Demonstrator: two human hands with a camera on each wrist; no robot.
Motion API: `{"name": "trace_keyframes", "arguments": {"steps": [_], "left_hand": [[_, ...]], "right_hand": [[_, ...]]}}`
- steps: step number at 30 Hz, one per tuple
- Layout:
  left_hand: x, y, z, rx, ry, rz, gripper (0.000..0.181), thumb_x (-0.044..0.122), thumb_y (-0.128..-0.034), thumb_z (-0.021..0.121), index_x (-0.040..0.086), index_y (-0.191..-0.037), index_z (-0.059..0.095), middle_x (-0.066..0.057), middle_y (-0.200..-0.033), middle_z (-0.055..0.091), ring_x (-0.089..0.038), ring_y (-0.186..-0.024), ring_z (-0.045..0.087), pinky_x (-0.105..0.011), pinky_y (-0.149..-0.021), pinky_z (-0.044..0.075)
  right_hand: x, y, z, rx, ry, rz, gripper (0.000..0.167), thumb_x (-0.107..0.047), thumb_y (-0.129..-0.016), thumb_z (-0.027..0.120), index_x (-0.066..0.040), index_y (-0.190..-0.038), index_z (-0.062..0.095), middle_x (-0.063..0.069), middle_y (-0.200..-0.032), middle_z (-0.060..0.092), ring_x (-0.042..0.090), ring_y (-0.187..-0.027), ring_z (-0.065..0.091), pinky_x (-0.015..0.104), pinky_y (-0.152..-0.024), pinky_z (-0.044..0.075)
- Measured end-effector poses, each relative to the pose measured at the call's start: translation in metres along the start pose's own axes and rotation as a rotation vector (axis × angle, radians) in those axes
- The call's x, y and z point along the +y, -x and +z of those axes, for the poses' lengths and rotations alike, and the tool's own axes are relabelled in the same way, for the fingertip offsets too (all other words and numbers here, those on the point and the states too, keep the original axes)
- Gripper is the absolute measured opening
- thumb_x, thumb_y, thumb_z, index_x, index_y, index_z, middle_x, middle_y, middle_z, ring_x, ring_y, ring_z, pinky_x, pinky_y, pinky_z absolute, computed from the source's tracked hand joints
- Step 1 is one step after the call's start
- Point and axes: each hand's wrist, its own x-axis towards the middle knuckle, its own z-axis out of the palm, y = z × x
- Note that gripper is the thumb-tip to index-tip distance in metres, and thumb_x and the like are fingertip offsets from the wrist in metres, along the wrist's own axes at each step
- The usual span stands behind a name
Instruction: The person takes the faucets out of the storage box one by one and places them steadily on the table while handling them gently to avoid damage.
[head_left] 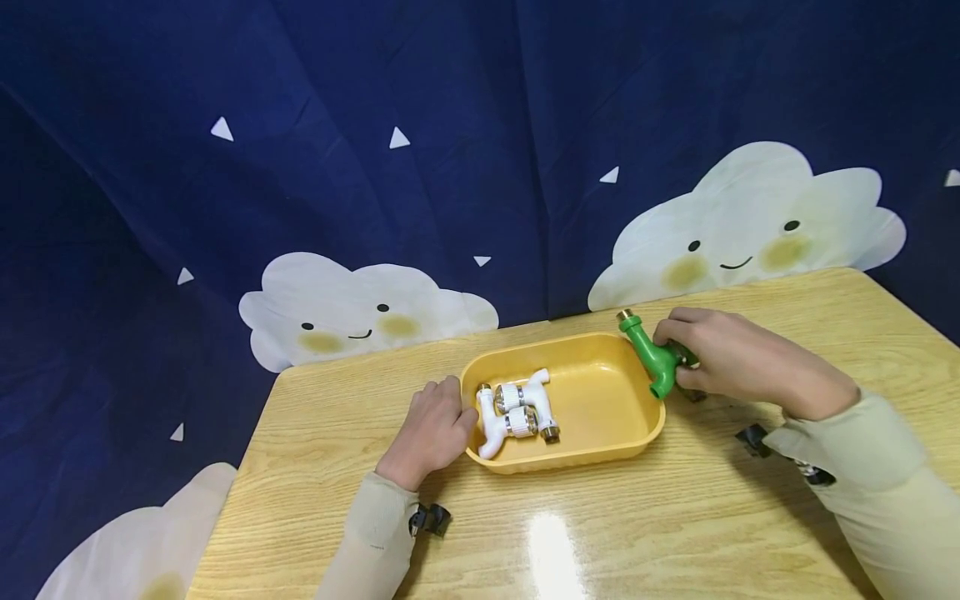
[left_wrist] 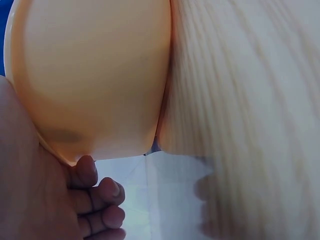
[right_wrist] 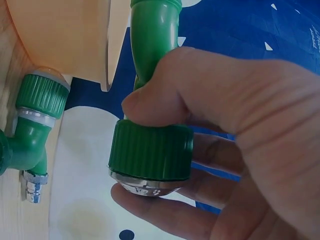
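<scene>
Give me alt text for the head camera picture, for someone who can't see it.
A person's right hand holds a green tap at the right end of a yellow tray that contains two white taps. The left hand holds the tray's left end. Behind the wooden table hangs blue cloth.

no legible text, labels or numbers

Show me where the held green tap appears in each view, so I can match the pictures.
Head: the held green tap is right of centre, at the upper right of the yellow tray.
Left wrist: not in it.
Right wrist: the held green tap runs from the top past the middle.
Shared landmark: the yellow tray, in all three.
</scene>
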Motion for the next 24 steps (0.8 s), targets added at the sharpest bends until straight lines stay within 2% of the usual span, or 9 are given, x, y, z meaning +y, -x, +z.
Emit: {"name": "trace_keyframes", "arguments": {"steps": [11, 18, 24], "left_hand": [[0.0002, 0.0, -0.0001, 0.011, -0.004, -0.002, 0.014, 0.022, -0.0947, 0.047, 0.012, -0.085, 0.045, -0.004, -0.079, 0.043, -0.022, -0.074, 0.038, -0.033, -0.075, 0.029], [-0.0006, 0.0003, 0.0007, 0.047, -0.017, 0.011, 0.014, 0.023, -0.0911, 0.049, 0.012, -0.083, 0.047, -0.004, -0.079, 0.045, -0.021, -0.074, 0.039, -0.032, -0.073, 0.031], [-0.0007, 0.0013, 0.0002, 0.045, -0.024, 0.021, 0.014, 0.023, -0.0923, 0.049, 0.012, -0.084, 0.047, -0.004, -0.081, 0.045, -0.022, -0.076, 0.038, -0.033, -0.074, 0.03]], "right_hand": [[0.0037, -0.0005, -0.0003, -0.035, 0.008, 0.03, 0.028, -0.008, -0.077, 0.082, -0.016, -0.101, 0.069, -0.002, -0.094, 0.059, 0.012, -0.078, 0.051, 0.031, -0.068, 0.045], [0.0057, -0.0006, 0.0007, -0.037, -0.007, 0.034, 0.027, -0.008, -0.077, 0.081, -0.018, -0.098, 0.069, -0.003, -0.092, 0.059, 0.012, -0.078, 0.051, 0.031, -0.068, 0.045], [0.0074, -0.0001, 0.0017, -0.042, -0.008, 0.038, 0.028, -0.008, -0.077, 0.081, -0.017, -0.1, 0.07, -0.003, -0.093, 0.06, 0.011, -0.077, 0.051, 0.031, -0.068, 0.045]]}}
